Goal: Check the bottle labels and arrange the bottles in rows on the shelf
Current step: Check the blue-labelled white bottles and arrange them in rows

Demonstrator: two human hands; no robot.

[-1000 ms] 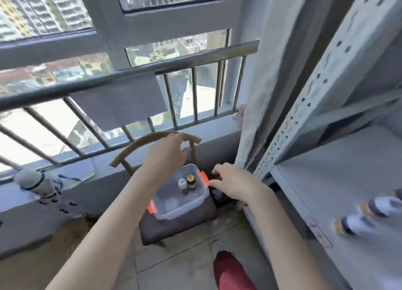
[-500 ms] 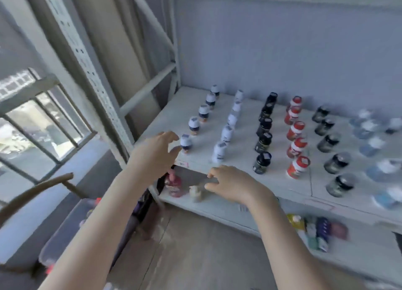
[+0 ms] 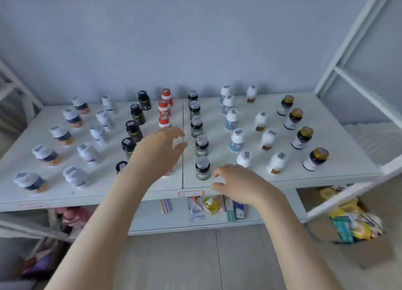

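The white shelf [image 3: 217,181] carries several rows of small bottles running front to back: white-capped ones at the left, black ones [image 3: 133,129], red-capped ones [image 3: 164,108], grey-lidded jars [image 3: 202,168], white bottles [image 3: 236,139] and gold-lidded ones [image 3: 315,159] at the right. My left hand [image 3: 158,150] hovers over the front of the red-capped row with fingers spread and loosely bent, holding nothing and hiding the bottles beneath it. My right hand [image 3: 237,185] hangs at the shelf's front edge beside the frontmost grey-lidded jar, fingers loosely curled, empty.
A lower shelf [image 3: 152,215] holds boxes and a yellow bottle [image 3: 210,205]. A cardboard box [image 3: 356,228] of packets stands on the floor at the right. White frame posts [image 3: 348,39] rise at the right; a blue wall is behind.
My view has swung right from the chair and plastic bin by the window to face the shelf squarely. Both empty hands now hover over the shelf's front middle.
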